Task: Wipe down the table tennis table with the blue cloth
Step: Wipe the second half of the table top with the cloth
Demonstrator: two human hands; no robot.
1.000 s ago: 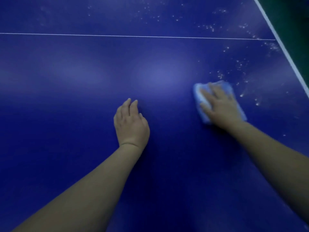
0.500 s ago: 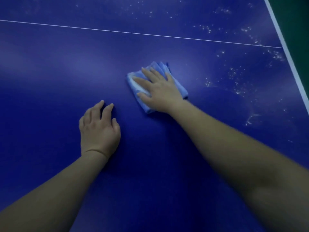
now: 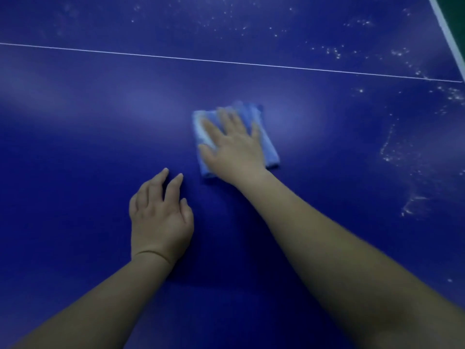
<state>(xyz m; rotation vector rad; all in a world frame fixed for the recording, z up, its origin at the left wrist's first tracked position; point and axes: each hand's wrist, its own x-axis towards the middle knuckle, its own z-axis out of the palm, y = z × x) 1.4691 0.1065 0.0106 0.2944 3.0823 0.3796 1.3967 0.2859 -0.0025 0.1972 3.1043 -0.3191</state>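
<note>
Left hand point(image 3: 161, 222): flat on the table point(image 3: 75, 147), fingers loosely spread, holding nothing.
Cloth point(image 3: 266, 144): folded, mid-table, just beyond the left hand.
Right hand point(image 3: 234, 149): pressing the cloth, fingers straight and spread.
Specks point(image 3: 392, 152): white, scattered toward the right edge.

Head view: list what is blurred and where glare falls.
Head view: motion blur smears the right hand and blue cloth; the left hand is sharper; soft pale glare patches lie on the table left and right of the cloth.
</note>
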